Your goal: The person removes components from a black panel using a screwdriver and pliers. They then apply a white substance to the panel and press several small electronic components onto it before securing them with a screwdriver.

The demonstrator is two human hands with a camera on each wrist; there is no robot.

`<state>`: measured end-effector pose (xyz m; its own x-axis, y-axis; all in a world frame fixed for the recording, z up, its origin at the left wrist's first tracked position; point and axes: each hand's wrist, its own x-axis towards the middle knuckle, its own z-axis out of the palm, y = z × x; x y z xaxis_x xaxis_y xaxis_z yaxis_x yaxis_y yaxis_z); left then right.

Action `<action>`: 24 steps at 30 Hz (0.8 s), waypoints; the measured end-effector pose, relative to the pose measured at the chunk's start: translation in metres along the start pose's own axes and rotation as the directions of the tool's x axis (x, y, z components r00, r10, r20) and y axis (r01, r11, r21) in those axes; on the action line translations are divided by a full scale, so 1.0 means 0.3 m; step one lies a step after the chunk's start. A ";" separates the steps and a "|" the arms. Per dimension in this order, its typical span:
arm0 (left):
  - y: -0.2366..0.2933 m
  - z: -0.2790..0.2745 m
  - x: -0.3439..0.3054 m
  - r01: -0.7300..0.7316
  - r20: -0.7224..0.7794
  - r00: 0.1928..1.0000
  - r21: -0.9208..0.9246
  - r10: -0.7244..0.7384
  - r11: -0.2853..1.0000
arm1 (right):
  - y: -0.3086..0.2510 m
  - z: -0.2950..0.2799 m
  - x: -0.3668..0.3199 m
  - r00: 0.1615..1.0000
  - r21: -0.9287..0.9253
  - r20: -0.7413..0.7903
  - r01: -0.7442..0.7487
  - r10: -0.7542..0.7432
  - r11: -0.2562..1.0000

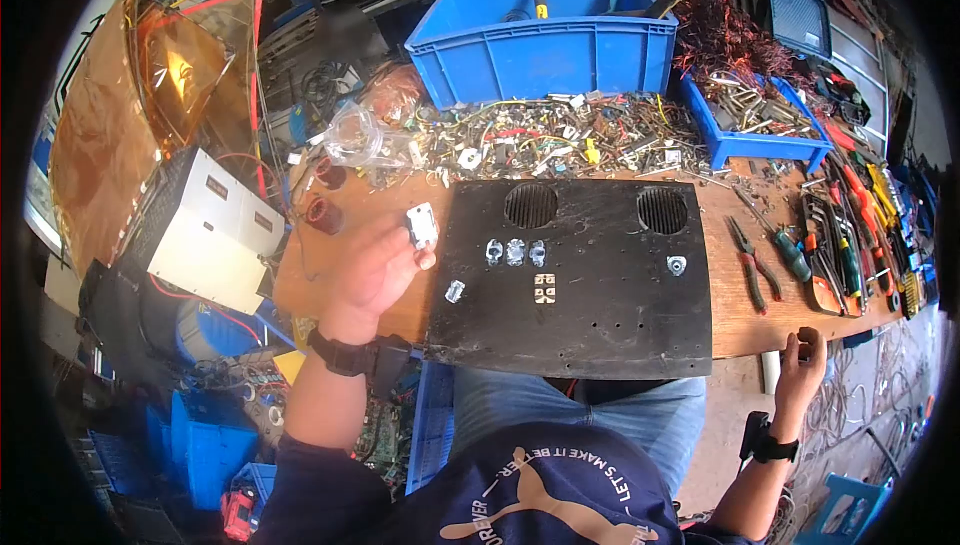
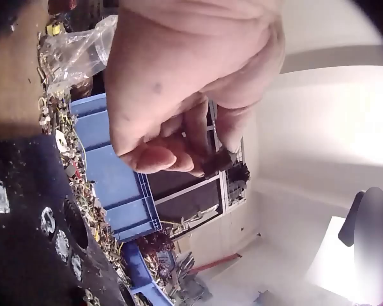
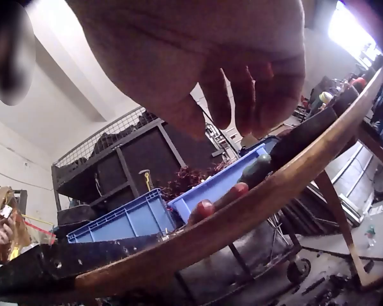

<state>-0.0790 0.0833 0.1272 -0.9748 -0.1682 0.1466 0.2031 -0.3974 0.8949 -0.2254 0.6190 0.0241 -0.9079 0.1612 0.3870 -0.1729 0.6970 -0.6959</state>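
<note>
My left hand (image 1: 375, 270) is raised over the left edge of a black panel (image 1: 600, 320) and pinches a small white and metal part (image 1: 422, 226) in the head view. In the left wrist view the hand (image 2: 191, 83) has curled fingers, and the part is mostly hidden. My right hand (image 1: 803, 370) hangs off the table's front edge at the right, loosely curled and holding nothing; the right wrist view shows its fingers (image 3: 242, 102) hanging loose. Metal pieces (image 1: 515, 252) lie in a row on the panel, with a patterned tan piece (image 1: 544, 289) below them.
Behind the panel lies a heap of small scrap (image 1: 560, 140) under a large blue bin (image 1: 540, 60). A blue tray (image 1: 745, 145) of metal parts stands at the back right. Pliers (image 1: 752, 265) and screwdrivers (image 1: 850, 265) lie at the right; a white box (image 1: 215, 230) stands at the left.
</note>
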 end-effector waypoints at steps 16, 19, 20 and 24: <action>0.095 -0.482 -0.194 0.509 -0.561 0.748 0.827 0.355 0.237 | 0.041 -0.004 -0.006 0.995 0.036 -0.036 0.090 -0.089 0.995; 0.083 -0.441 -0.189 0.601 -0.565 0.733 0.799 0.378 0.027 | 0.032 0.007 -0.003 0.998 0.046 -0.016 0.063 -0.062 0.997; 0.085 -0.360 -0.163 0.618 -0.575 0.726 0.786 0.377 0.009 | 0.012 0.009 -0.003 0.998 0.026 -0.003 0.062 -0.062 0.998; -0.005 -0.478 -0.112 0.590 -0.543 0.736 0.807 0.403 0.010 | -0.015 0.007 -0.006 0.997 0.064 -0.021 0.072 -0.071 0.995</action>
<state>-0.0332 -0.0398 0.0606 -0.5859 -0.7741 0.2398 -0.6473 0.6251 0.4362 -0.2239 0.6142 0.0255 -0.8850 0.1261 0.4482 -0.2621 0.6608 -0.7034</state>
